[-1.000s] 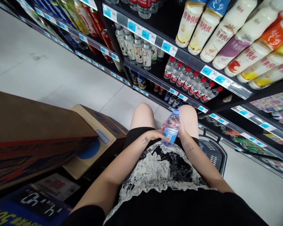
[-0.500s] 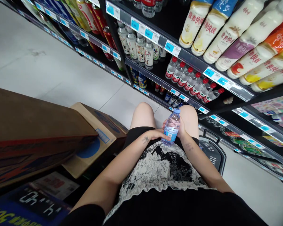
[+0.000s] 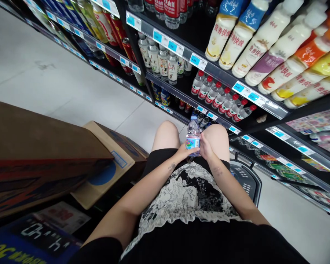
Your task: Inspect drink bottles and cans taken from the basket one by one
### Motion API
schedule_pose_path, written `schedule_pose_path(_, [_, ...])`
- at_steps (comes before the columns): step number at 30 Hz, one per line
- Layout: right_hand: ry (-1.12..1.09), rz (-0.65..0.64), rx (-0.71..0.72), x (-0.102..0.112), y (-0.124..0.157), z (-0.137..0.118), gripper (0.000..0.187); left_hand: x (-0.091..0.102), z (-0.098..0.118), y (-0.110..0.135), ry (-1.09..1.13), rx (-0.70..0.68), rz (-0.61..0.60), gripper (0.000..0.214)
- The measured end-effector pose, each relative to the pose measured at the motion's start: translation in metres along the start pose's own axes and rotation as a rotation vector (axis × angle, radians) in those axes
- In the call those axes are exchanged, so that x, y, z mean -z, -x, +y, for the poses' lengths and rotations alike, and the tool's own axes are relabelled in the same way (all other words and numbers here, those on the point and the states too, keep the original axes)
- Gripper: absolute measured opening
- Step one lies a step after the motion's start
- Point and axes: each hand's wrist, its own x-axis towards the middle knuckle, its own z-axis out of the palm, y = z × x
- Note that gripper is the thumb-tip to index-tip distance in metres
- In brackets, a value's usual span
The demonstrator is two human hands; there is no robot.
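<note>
A clear water bottle [image 3: 193,131] with a blue cap and a colourful blue label stands nearly upright in front of my lap, between my knees. My left hand [image 3: 186,150] is closed round its lower part, with the thumb across the front and the other fingers mostly hidden. On the bottle's right side, my right hand [image 3: 206,147] is closed against it near the label; some of its fingertips are behind the bottle.
Shelves ahead hold red-capped water bottles [image 3: 219,96], milk drink bottles [image 3: 250,51] and printed bottles [image 3: 162,60]. A dark shopping basket [image 3: 244,176] sits on the floor at my right. Large cardboard boxes [image 3: 44,135] stand at my left, beside a blue price sign [image 3: 35,238].
The bottle has moved a little up and to the left, and has turned so its label front shows. My right hand has come round to its right side.
</note>
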Motion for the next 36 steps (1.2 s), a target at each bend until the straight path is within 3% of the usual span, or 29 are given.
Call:
schedule_pose_path(4, [-0.048,0.026,0.046,0.000,0.002,-0.002,0.045,-0.001,-0.001,0.004,0.070,-0.087,-0.146,0.085])
schedule_pose_path(9, [-0.133,0.109,0.102,0.000,0.007,-0.001,0.040,0.000,0.010,0.017,0.122,-0.034,-0.199,0.087])
schedule_pose_path(15, [-0.283,0.043,0.088,-0.001,0.016,-0.008,0.040,0.002,0.019,0.027,0.025,-0.025,-0.254,0.090])
schedule_pose_path(18, [-0.294,0.030,0.075,-0.001,0.018,-0.009,0.040,0.001,0.013,0.028,-0.029,-0.080,-0.235,0.086])
schedule_pose_path(21, [-0.301,0.029,0.095,-0.001,0.019,-0.007,0.047,-0.001,0.008,0.031,-0.131,-0.256,-0.180,0.084])
schedule_pose_path(24, [-0.315,0.070,0.168,0.001,0.020,-0.004,0.051,-0.001,0.011,0.037,-0.402,-0.455,-0.039,0.085])
schedule_pose_path(26, [-0.314,0.083,0.185,0.003,0.020,-0.002,0.050,-0.001,0.017,0.041,-0.588,-0.518,0.047,0.081])
schedule_pose_path(32, [-0.294,0.050,0.123,0.007,0.014,0.002,0.052,-0.002,0.026,0.049,-0.769,-0.492,0.217,0.075])
schedule_pose_path(36, [-0.295,0.136,0.117,0.005,0.011,0.007,0.040,-0.001,0.025,0.051,-0.850,-0.453,0.137,0.080])
